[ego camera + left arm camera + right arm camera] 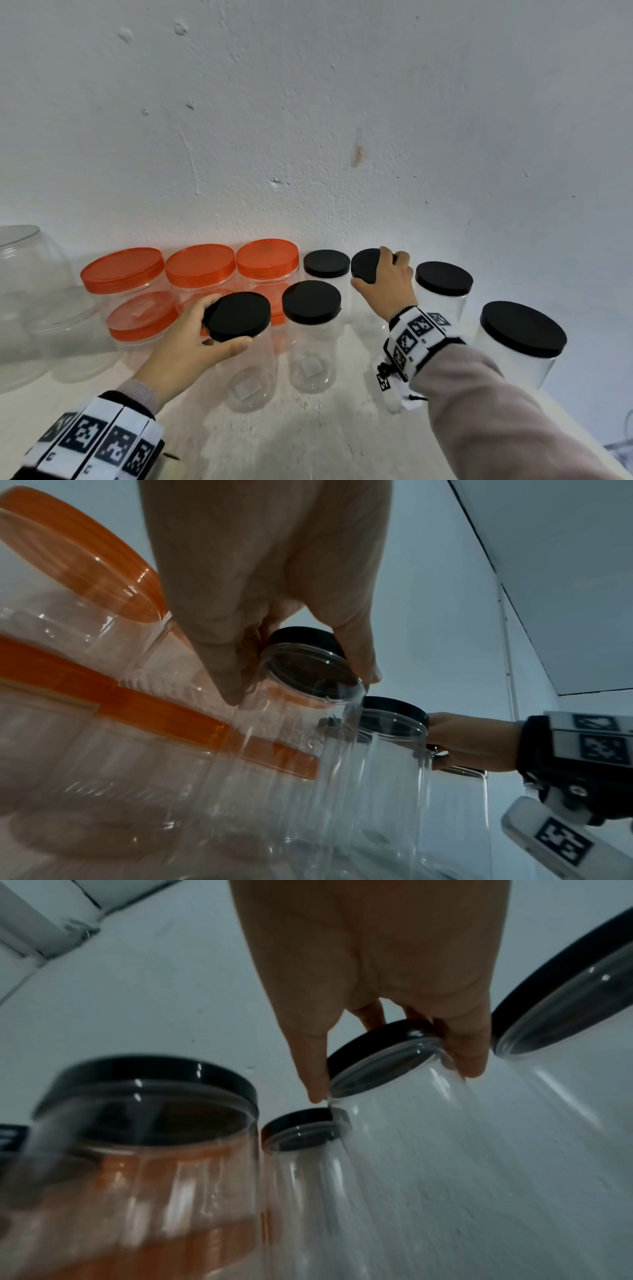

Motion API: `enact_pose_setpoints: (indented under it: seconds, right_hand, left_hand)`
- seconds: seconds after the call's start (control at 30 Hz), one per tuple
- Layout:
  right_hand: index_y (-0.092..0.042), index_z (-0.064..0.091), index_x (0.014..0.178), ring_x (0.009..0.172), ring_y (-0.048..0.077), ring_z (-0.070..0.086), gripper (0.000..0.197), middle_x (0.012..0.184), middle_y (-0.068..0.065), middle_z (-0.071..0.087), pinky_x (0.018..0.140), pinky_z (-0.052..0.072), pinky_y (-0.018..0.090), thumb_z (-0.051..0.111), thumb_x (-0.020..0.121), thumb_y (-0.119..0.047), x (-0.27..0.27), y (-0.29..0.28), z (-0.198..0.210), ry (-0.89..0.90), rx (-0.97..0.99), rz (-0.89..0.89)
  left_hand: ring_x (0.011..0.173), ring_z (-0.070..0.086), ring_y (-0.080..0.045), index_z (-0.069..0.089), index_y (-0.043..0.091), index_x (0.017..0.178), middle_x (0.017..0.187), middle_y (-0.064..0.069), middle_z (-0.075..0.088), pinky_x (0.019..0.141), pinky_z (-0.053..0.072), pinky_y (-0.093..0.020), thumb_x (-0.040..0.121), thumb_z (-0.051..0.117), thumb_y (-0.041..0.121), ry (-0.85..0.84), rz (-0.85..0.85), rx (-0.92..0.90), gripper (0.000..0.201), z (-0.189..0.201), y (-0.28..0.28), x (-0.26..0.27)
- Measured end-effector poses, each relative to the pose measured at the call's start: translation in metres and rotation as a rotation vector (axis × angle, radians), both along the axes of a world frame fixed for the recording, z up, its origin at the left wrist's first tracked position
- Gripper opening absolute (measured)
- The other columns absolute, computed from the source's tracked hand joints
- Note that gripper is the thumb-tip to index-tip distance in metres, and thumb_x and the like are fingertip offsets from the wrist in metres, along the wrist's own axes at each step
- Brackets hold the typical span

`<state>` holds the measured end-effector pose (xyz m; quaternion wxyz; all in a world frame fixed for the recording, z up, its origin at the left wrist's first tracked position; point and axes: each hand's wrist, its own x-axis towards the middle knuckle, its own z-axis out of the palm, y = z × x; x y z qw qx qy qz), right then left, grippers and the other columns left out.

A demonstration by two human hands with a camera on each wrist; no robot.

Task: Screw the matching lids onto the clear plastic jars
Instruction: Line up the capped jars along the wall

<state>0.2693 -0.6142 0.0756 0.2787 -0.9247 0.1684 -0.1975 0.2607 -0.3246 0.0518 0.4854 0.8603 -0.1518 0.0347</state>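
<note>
Both arms reach forward over the white table (342, 445), the left hand (185, 346) curling thumb and fingers around the black lid (237, 316) atop a near clear jar (251, 373), while the right hand (388, 287) clasps another black lid (364, 265) on a jar in the back row.

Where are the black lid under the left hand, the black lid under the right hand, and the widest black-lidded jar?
Left-hand black lid (238, 315), head view, flat top.
Right-hand black lid (364, 265), head view, exposed top.
Widest black-lidded jar (522, 327), head view, lid top.
</note>
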Motion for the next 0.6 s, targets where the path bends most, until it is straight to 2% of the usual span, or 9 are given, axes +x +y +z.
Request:
enact_pose_setpoints:
  seconds: [0.2,0.37,0.6]
  right_hand:
    - [-0.003,0.031,0.136,0.12,0.039,0.034,0.061,0.137,0.02,0.026,0.097,0.037,0.041,0.062,0.089,-0.027,0.021,-0.006,0.006,0.064,0.014,-0.05]
    - [-0.003,0.03,0.139,0.123,0.039,0.035,0.064,0.138,0.02,0.028,0.093,0.04,0.041,0.062,0.089,-0.027,0.029,-0.011,0.014,0.107,0.05,-0.041]
    - [-0.004,0.031,0.141,0.124,0.037,0.039,0.068,0.138,0.019,0.03,0.095,0.041,0.04,0.065,0.088,-0.03,0.032,-0.01,0.019,0.127,0.057,0.008]
  left_hand:
    - [0.102,0.051,0.006,0.037,0.04,0.124,0.114,0.026,0.049,0.069,0.04,-0.011,0.062,0.078,0.047,-0.004,0.009,-0.003,0.074,0.001,-0.001,-0.001]
    - [0.097,0.047,0.015,0.037,0.044,0.12,0.109,0.03,0.049,0.067,0.039,-0.008,0.06,0.077,0.049,0.001,0.008,-0.022,0.072,0.001,-0.002,-0.002]
    - [0.102,0.047,0.012,0.036,0.043,0.123,0.113,0.029,0.048,0.071,0.04,-0.01,0.059,0.077,0.05,0.01,0.004,-0.03,0.076,-0.001,-0.001,-0.001]
